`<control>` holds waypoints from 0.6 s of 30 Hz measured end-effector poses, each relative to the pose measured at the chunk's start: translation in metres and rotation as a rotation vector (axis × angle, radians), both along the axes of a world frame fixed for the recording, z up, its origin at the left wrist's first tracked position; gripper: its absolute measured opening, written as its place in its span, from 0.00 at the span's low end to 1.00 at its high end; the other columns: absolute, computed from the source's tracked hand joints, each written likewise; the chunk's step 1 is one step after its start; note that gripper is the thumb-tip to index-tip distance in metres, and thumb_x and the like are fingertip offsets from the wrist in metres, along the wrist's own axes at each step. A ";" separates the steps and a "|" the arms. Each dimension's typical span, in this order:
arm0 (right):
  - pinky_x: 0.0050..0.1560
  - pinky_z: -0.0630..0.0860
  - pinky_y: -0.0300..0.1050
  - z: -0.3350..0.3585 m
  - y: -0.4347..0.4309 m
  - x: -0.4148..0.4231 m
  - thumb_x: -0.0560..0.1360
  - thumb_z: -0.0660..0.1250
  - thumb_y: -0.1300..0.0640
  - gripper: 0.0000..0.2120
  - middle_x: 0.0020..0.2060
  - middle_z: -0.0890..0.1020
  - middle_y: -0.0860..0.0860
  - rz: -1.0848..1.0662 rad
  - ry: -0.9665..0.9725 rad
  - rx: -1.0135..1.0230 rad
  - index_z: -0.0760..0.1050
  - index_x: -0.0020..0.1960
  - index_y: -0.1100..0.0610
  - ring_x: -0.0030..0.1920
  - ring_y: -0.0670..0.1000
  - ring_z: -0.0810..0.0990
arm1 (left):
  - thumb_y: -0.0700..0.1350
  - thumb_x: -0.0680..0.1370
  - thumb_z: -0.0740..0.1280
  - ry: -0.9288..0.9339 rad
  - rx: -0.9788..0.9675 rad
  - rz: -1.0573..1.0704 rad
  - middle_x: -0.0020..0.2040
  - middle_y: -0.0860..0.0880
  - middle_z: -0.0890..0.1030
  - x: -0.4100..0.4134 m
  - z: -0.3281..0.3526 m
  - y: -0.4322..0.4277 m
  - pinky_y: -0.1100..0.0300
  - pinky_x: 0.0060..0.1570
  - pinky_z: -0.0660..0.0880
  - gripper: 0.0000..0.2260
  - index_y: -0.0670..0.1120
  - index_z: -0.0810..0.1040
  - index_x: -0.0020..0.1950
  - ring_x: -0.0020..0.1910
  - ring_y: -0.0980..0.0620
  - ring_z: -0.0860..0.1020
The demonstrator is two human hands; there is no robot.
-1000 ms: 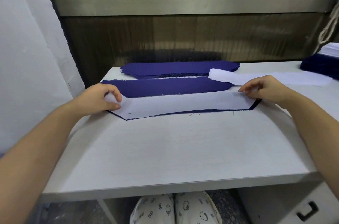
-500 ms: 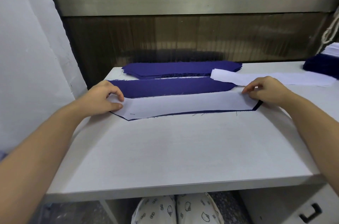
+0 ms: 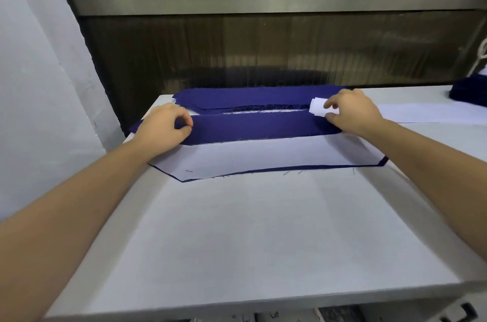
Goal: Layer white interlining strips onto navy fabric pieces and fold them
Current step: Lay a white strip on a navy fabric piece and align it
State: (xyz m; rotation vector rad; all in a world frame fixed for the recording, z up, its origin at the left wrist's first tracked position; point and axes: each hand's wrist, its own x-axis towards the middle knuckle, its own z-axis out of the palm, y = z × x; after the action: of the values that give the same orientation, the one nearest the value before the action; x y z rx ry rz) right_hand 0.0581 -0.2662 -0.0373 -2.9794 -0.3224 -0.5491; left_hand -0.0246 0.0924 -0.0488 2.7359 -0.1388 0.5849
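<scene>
wall (image 3: 39, 58): pale, plain, far left, nothing fancy

left hand (image 3: 164, 128): at the left end of the navy piece, grip closed, thumb and forefinger pinching the folded-over edge

navy piece (image 3: 253, 128): long strip lying across the back half of the desk, far half folded toward the person so it sits as a doubled band; only a thin navy edge peeks out along the near side

interlining (image 3: 263, 155): white strip laid flat on the navy piece, near half showing, far half tucked under the fold; a few loose threads at its near edge

desk (image 3: 237, 229): white top, front part bare

navy stack (image 3: 253, 97): more navy pieces piled just behind the folded one, against the dark back panel

right hand (image 3: 353, 113): at the right end of the fold, fingers curled, grip pinching the curled-up end of a spare strip (image 3: 320, 108); can't tell if it's got the navy too

strip pile (image 3: 434, 113): white strips running off to the right past the wrist

navy pile (image 3: 469, 95): dark heap at the far right edge, well apart
</scene>
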 end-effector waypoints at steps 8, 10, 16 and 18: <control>0.46 0.67 0.47 -0.003 0.007 0.024 0.79 0.58 0.60 0.11 0.54 0.78 0.57 -0.050 0.011 -0.406 0.75 0.57 0.62 0.55 0.58 0.74 | 0.40 0.76 0.66 0.098 -0.044 0.012 0.48 0.50 0.76 0.043 -0.002 -0.027 0.59 0.44 0.71 0.04 0.49 0.77 0.48 0.46 0.52 0.74; 0.42 0.68 0.46 -0.006 0.005 0.026 0.79 0.58 0.63 0.09 0.52 0.78 0.57 -0.035 0.010 -0.463 0.75 0.55 0.62 0.53 0.58 0.75 | 0.39 0.76 0.66 0.121 -0.067 -0.001 0.48 0.50 0.77 0.050 -0.002 -0.037 0.59 0.44 0.73 0.05 0.48 0.77 0.49 0.46 0.52 0.75; 0.54 0.71 0.50 -0.005 -0.003 0.031 0.75 0.58 0.69 0.19 0.59 0.77 0.60 0.012 0.099 -0.133 0.71 0.65 0.62 0.58 0.61 0.74 | 0.41 0.76 0.66 0.167 -0.096 -0.048 0.46 0.51 0.78 0.060 0.003 -0.058 0.59 0.45 0.73 0.04 0.49 0.77 0.48 0.46 0.52 0.75; 0.50 0.71 0.48 -0.002 -0.005 0.032 0.75 0.60 0.68 0.14 0.54 0.80 0.61 -0.014 0.110 0.052 0.77 0.58 0.64 0.54 0.61 0.76 | 0.42 0.77 0.67 0.191 -0.104 -0.059 0.47 0.51 0.78 0.062 0.004 -0.063 0.58 0.46 0.74 0.04 0.50 0.77 0.49 0.47 0.52 0.76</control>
State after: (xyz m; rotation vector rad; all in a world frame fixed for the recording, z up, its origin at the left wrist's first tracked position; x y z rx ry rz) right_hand 0.0902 -0.2715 -0.0390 -2.9492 -0.2735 -0.3866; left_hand 0.0372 0.0298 -0.0443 2.6588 -0.1371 0.3031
